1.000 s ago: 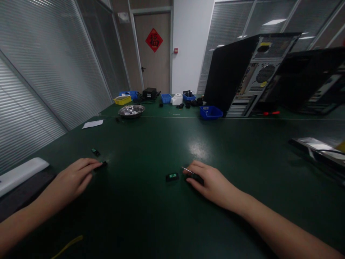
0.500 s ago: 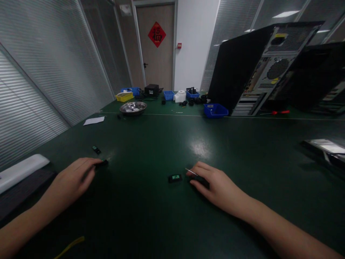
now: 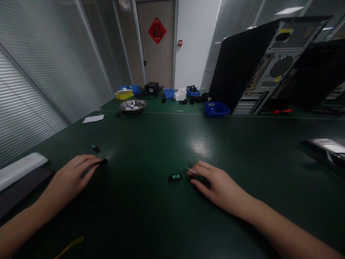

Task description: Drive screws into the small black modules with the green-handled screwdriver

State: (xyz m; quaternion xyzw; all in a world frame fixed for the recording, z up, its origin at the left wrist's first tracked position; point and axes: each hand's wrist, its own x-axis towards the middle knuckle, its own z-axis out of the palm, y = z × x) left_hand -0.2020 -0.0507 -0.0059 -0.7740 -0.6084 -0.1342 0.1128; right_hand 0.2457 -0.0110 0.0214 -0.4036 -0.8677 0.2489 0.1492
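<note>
Two small green-faced modules were in my view: the near module (image 3: pixel 175 177) lay flat on the tabletop (image 3: pixel 151 208) just beside my right hand (image 3: pixel 212 181), and the far module (image 3: pixel 95 148) lay beyond my left hand (image 3: pixel 74 172). One dark piece (image 3: pixel 102 162) was pinched in that left hand between thumb and fingers, low over the surface, probably for fine control; its shape was too hidden for me to name. My right hand was closed around one slim tool (image 3: pixel 192 171), its bare metal shaft poking out past the fingers, which I judged left the tip free beside the near module.

Farther out I counted one steel bowl (image 3: pixel 133 107), one sheet of paper (image 3: pixel 93 119), one yellow bin (image 3: pixel 124 95) and four blue bins, the nearest blue bin (image 3: pixel 217 109) standing by one computer tower (image 3: pixel 242 64). Their places at the far side seemed to me to leave working room around both hands.
</note>
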